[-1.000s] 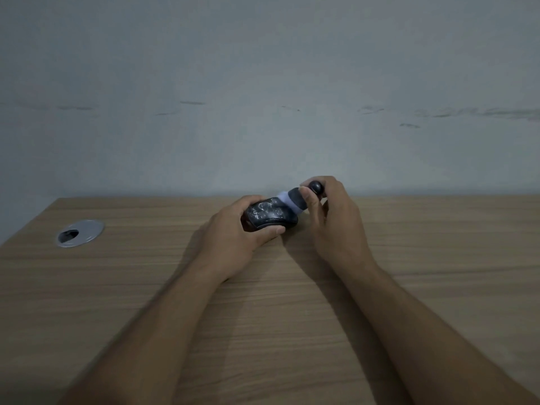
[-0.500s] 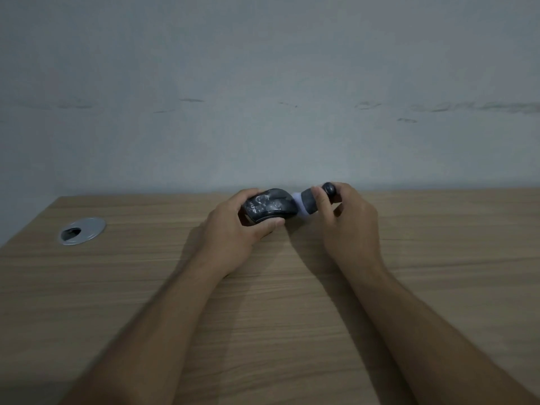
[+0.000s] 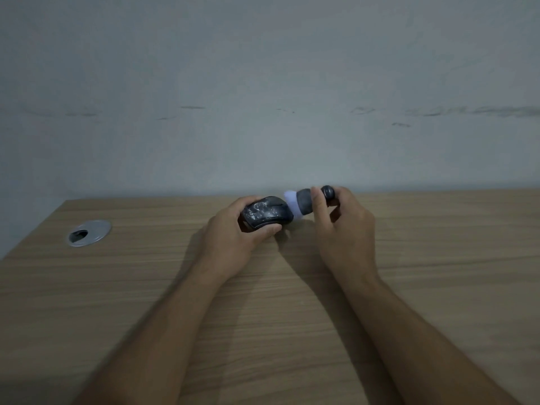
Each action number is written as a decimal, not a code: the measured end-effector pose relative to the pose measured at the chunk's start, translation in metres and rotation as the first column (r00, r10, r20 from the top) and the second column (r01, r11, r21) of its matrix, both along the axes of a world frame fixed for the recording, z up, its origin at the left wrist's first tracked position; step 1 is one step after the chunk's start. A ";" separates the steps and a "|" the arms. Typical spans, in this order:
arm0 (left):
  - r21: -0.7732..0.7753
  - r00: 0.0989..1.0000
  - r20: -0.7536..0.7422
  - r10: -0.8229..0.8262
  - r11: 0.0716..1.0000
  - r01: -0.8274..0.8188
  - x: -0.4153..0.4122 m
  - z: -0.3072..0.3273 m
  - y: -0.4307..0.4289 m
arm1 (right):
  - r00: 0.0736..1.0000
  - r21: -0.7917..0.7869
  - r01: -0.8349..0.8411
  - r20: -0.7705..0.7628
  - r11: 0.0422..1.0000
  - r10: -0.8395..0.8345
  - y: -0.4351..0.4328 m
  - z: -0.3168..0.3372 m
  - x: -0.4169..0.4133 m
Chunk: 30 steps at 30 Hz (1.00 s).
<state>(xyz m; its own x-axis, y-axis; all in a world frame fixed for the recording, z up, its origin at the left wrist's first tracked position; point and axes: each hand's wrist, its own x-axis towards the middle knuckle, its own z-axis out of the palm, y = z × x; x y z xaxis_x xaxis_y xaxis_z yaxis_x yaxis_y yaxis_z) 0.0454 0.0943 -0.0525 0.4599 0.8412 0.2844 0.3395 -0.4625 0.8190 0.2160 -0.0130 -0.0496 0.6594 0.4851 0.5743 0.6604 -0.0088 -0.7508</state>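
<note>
both bare forearms reach forward from the lower edge and converge toward the middle. the left forearm (image 3: 163,331) runs up and to the right, its wrist nearly straight. the left hand (image 3: 233,238) has its fingers curled over the far side of a computer mouse (image 3: 267,213) and its thumb (image 3: 270,229) pressed along the near edge. the right forearm (image 3: 423,331) runs up and to the left. the right hand (image 3: 347,229), its back toward the camera, pinches a small dark tool (image 3: 304,201) between the thumb and curled fingers. the two hands are near each other, not touching.
</note>
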 end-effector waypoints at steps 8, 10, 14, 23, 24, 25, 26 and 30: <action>-0.022 1.000 0.018 -0.018 1.000 0.019 -0.004 0.001 -0.003 | 0.999 -0.086 -0.034 -0.006 0.996 0.034 0.004 -0.012 0.002; -0.022 0.999 0.021 -0.027 0.999 0.028 -0.004 0.001 -0.006 | 0.999 -0.061 -0.026 -0.046 0.998 0.024 0.001 -0.010 0.003; -0.004 0.999 -0.028 -0.022 1.000 0.022 -0.005 0.002 -0.011 | 0.996 0.037 -0.093 0.022 0.995 0.092 -0.002 0.002 -0.010; -0.028 0.999 0.006 -0.054 0.998 0.054 -0.007 0.000 -0.011 | 0.996 -0.065 -0.084 0.015 0.994 0.085 0.000 -0.009 0.002; -0.031 0.999 0.008 -0.047 0.998 0.048 -0.006 -0.001 -0.011 | 0.997 -0.027 -0.082 0.010 0.996 0.082 -0.001 -0.005 0.000; -0.037 0.999 0.011 -0.047 0.998 0.047 -0.006 -0.002 -0.010 | 0.996 0.009 -0.086 0.015 0.996 0.086 -0.002 -0.002 -0.004; -0.041 0.999 0.011 -0.043 0.998 0.044 -0.005 -0.003 -0.009 | 0.995 0.035 -0.095 0.034 0.995 0.094 -0.003 0.001 -0.008; -0.023 1.000 0.008 0.016 1.000 -0.016 -0.004 -0.003 -0.007 | 0.983 -0.029 -0.127 0.127 0.991 0.130 0.001 -0.004 -0.011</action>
<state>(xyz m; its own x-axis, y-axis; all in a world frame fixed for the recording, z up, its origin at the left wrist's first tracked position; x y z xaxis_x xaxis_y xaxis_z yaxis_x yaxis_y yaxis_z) 0.0419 0.0873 -0.0557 0.4444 0.8546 0.2686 0.3402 -0.4384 0.8319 0.2051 -0.0119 -0.0533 0.5121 0.5738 0.6391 0.7480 0.0677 -0.6602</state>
